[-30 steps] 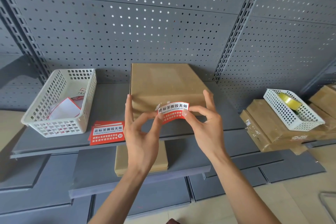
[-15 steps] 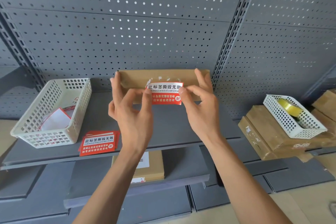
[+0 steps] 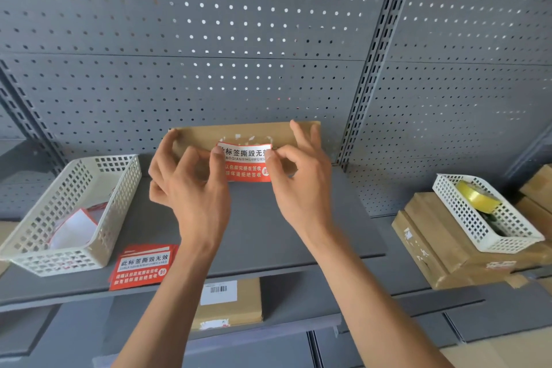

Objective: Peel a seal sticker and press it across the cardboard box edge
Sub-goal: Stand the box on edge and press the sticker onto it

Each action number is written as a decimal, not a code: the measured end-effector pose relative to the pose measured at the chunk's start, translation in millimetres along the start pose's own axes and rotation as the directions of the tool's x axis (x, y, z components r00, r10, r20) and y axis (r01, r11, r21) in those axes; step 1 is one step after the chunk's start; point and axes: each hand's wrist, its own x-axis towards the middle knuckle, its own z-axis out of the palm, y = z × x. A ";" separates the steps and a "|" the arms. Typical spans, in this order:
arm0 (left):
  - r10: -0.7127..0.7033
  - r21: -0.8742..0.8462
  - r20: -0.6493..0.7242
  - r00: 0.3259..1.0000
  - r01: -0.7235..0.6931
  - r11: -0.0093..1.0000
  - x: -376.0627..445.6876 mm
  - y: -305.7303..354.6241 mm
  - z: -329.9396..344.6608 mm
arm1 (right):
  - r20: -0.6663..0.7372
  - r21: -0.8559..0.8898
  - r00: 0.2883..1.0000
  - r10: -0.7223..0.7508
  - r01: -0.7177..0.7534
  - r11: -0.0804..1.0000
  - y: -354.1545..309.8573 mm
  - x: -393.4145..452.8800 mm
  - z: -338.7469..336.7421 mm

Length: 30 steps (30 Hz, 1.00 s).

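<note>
A flat brown cardboard box (image 3: 206, 137) lies on the grey shelf (image 3: 268, 236) against the pegboard, its front edge facing me. A red and white seal sticker (image 3: 245, 163) is stretched flat in front of that edge. My left hand (image 3: 188, 185) pinches the sticker's left end between thumb and forefinger, its other fingers touching the box's left corner. My right hand (image 3: 301, 176) pinches the sticker's right end, its fingers spread over the box's right part. White scraps of old label show on the box just above the sticker.
A stack of red seal stickers (image 3: 143, 266) lies at the shelf's front left, next to a white basket (image 3: 113, 188) holding backing papers. At right, a white basket (image 3: 454, 203) with yellow tape sits on stacked cartons (image 3: 433, 239). Another labelled box (image 3: 245, 299) lies on the lower shelf.
The view has tilted so the box looks flatter and farther. Both hands have carried the sticker up to the box's front edge and pulled it straight from a curved shape.
</note>
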 end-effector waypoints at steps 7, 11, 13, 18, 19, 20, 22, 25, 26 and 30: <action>-0.011 0.005 -0.045 0.999 0.011 1.000 2.0 1.4 5.0 | 0.009 -0.115 1.000 0.013 -0.012 0.993 4.9 5.3 1.1; -0.007 0.028 -0.055 0.998 0.009 1.000 0.3 -0.1 8.7 | -0.023 -0.155 1.000 0.007 -0.010 0.988 7.8 10.0 1.8; -0.007 0.039 -0.060 0.998 0.009 0.999 0.8 -1.5 9.0 | -0.041 -0.177 0.999 -0.023 0.016 0.984 9.0 11.3 4.1; 0.000 0.062 -0.075 0.997 0.004 0.998 4.4 -2.3 10.5 | -0.054 -0.192 0.997 -0.061 0.050 0.980 12.3 12.4 10.4; 0.005 0.070 -0.077 0.997 0.000 0.998 5.0 -2.6 11.2 | -0.058 -0.186 0.996 -0.068 0.056 0.981 13.1 12.7 10.9; 0.011 0.079 -0.077 0.997 -0.005 0.997 5.6 -3.1 11.9 | -0.063 -0.184 0.995 -0.074 0.061 0.981 13.9 13.3 11.2; 0.023 0.097 -0.075 0.997 -0.016 0.995 6.8 -4.2 13.1 | -0.073 -0.194 0.994 -0.081 0.066 0.979 15.7 15.0 11.7; 0.038 0.112 -0.085 0.996 -0.028 0.993 7.6 -5.3 14.1 | -0.090 -0.212 0.992 -0.090 0.069 0.975 17.6 17.2 13.2; 0.042 0.113 -0.089 0.995 -0.032 0.993 7.8 -5.6 14.5 | -0.098 -0.211 0.991 -0.094 0.072 0.975 18.1 17.8 14.0; 0.053 0.129 -0.097 0.994 -0.040 0.991 10.3 -7.3 15.8 | -0.113 -0.188 0.988 -0.108 0.086 0.978 20.2 18.6 17.0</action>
